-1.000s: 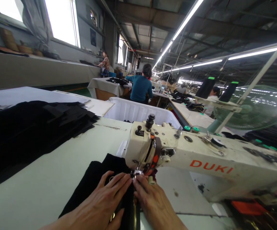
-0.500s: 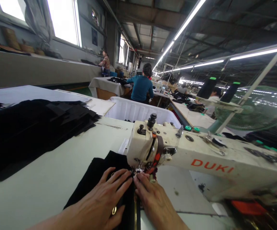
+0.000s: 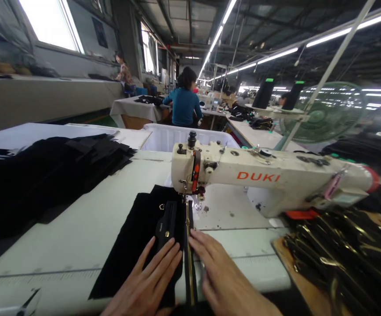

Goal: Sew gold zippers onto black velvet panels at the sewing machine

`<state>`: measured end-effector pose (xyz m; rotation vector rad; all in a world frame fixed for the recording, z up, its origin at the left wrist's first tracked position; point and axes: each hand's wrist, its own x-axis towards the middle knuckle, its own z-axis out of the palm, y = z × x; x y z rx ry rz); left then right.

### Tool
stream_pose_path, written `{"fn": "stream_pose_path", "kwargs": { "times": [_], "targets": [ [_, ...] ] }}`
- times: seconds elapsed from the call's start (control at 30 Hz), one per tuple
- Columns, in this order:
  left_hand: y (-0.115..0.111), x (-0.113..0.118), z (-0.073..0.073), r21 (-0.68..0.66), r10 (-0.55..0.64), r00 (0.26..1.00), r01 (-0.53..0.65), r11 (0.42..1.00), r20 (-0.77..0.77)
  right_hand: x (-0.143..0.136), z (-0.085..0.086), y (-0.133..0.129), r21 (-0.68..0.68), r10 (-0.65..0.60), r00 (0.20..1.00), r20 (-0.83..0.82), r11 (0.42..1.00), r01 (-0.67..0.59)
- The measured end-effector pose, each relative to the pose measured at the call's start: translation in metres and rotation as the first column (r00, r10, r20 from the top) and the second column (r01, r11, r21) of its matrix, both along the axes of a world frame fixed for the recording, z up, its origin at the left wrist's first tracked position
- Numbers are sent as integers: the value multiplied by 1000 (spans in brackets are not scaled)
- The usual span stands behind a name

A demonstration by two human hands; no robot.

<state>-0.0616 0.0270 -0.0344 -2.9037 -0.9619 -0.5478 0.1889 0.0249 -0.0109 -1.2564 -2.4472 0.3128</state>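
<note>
My left hand (image 3: 152,274) lies flat on a black fabric panel (image 3: 127,237), fingers stretched and a little apart, just below a dark strip with a gold-coloured pull (image 3: 167,234). A black zipper with gold teeth (image 3: 189,245) runs along the panel's right side up to the needle area of a cream sewing machine (image 3: 223,171). At the zipper's right edge, the extended fingertips of my right hand (image 3: 225,274) touch its tape; the thumb is partly hidden. The upper end of the panel and zipper sits by the presser foot, where details are too small to make out.
A stack of black fabric pieces (image 3: 55,171) covers the table's left side. Several gold-toothed zippers (image 3: 338,259) lie in a heap at right. Small scissors (image 3: 28,303) rest at the front left. Behind the machine stands a white bin (image 3: 159,138); a person in blue (image 3: 185,105) sits beyond.
Both hands have drawn back from the needle toward the front edge, uncovering the zipper and the strip on the panel. The view has shifted, bringing the zipper heap into sight.
</note>
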Motion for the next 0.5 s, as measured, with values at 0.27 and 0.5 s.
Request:
{"fn": "stream_pose_path", "kwargs": {
  "times": [0.27,0.5],
  "targets": [
    [21,-21,40,-606,443,824,-159,780,354,-32,-26,-26,156,-51,999,-17,986,53],
    [15,-22,56,-568,335,922,-172,805,194,-37,-19,-22,138,-44,910,-411,984,110]
  ]
}}
